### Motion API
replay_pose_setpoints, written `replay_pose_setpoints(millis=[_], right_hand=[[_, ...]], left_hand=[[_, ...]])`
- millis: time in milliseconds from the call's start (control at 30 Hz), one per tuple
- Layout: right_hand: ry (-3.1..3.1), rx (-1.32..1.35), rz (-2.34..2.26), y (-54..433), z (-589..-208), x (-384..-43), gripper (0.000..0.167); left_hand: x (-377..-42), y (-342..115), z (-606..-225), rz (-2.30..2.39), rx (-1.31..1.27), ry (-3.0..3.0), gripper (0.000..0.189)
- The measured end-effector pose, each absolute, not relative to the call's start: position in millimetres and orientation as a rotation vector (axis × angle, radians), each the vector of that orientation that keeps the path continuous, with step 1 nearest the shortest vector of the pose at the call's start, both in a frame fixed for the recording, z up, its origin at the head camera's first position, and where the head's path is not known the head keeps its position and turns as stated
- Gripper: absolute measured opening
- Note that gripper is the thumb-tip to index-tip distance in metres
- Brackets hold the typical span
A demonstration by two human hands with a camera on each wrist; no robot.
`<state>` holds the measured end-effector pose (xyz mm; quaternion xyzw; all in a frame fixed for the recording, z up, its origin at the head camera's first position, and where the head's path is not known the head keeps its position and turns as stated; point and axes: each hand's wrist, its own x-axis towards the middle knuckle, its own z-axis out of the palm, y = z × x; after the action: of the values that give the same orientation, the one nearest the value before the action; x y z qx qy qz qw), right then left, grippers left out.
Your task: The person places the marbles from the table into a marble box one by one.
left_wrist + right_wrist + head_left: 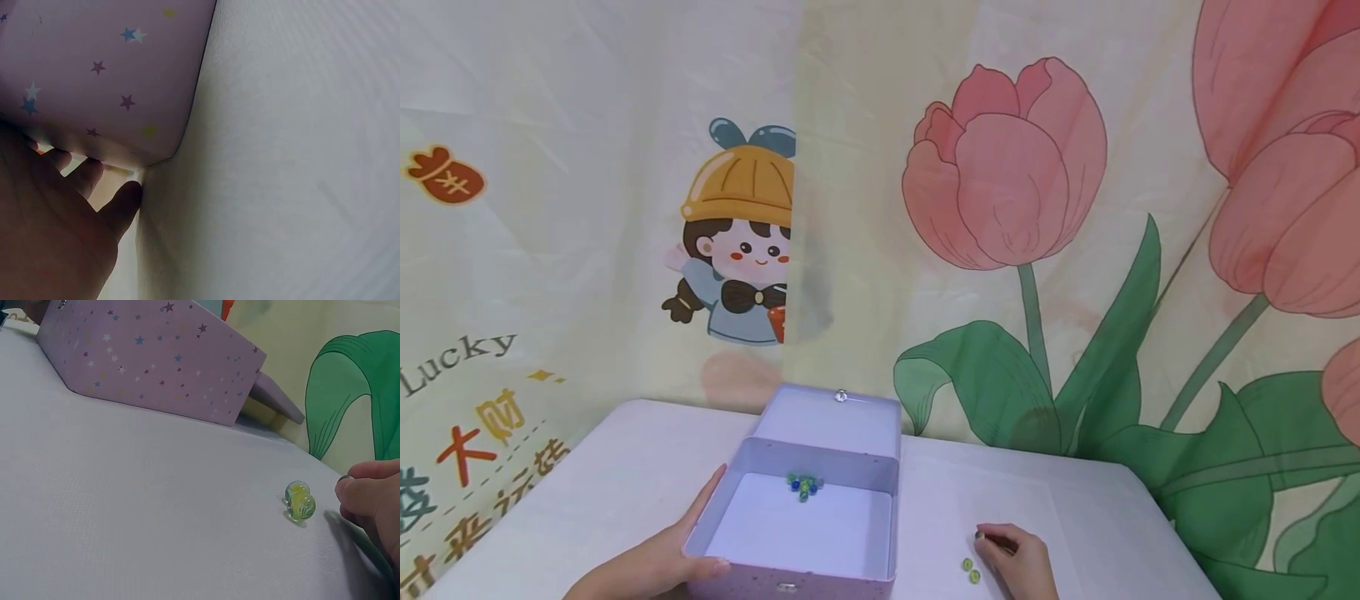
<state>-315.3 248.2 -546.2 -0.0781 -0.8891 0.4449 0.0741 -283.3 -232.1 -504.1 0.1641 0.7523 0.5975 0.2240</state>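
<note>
A purple metal box (790, 583) stands with its hinged lid (827, 421) folded back. Several green and blue glass marbles (805, 485) lie together inside, near its back wall. My left hand (651, 562) holds the box at its front left corner, thumb at the front rim and fingers along the left side; in the left wrist view, fingertips (128, 195) touch the star-printed wall (109, 69). To the right of the box, my right hand (1018, 558) pinches a dark marble (980, 536) between thumb and forefinger. Two yellow-green marbles (300, 501) lie on the table beside that hand.
A white cloth covers the table (1097, 533). Behind it hangs a printed curtain (857, 208) with tulips and a cartoon figure. The box lid has a small metal clasp (841, 396) on its far edge.
</note>
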Motion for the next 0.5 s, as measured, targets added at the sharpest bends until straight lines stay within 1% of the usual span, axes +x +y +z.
replay_pose_setpoints(millis=[200, 500], right_hand=[[-2.674, -0.232, 1.358, 247, -543, -314, 0.022], [-2.704, -0.116, 1.427, 239, -536, -310, 0.024]], left_hand=[[-284, -232, -505, 1.66, 0.45, 2.027, 0.106], [-283, -234, -507, 1.681, 0.468, 2.007, 0.106]])
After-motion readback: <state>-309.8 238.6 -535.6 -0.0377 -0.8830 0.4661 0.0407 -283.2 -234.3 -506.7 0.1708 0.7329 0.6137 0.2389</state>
